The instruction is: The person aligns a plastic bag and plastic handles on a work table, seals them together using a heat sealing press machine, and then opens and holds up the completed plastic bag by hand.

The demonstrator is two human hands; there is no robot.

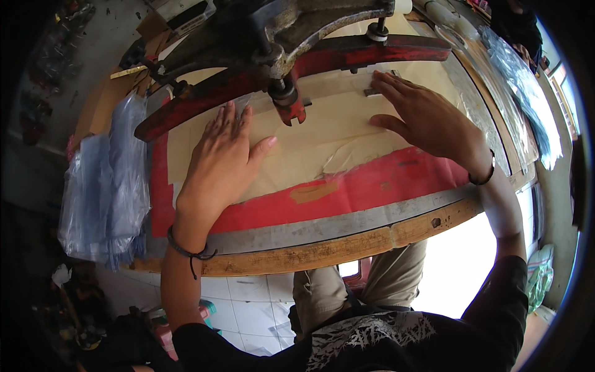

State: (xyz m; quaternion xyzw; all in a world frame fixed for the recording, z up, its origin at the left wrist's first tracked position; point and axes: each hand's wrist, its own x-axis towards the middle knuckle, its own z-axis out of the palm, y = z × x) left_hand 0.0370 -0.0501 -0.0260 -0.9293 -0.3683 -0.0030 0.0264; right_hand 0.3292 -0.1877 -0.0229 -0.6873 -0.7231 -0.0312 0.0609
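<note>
My left hand [221, 158] lies flat on a tan sheet [291, 155], its fingers stretched toward the far side and the thumb spread. Farther back on the right, my right hand [427, 121] rests over the same sheet with fingers extended and thumb apart; neither hand holds anything. Beneath the tan sheet is a red sheet [378, 186], worn through in a patch near the front. A press with a long red curved bar [334, 54] hangs over the sheets, just beyond my left fingertips. A small metal piece [372, 92] sits beside my right hand's fingers.
Clear bluish plastic bags [105, 186] are piled at the left edge of the table. More clear plastic [517, 77] lies along the right. A wooden strip [297, 253] edges the table's front. Another person [517, 28] is partly visible at the far right.
</note>
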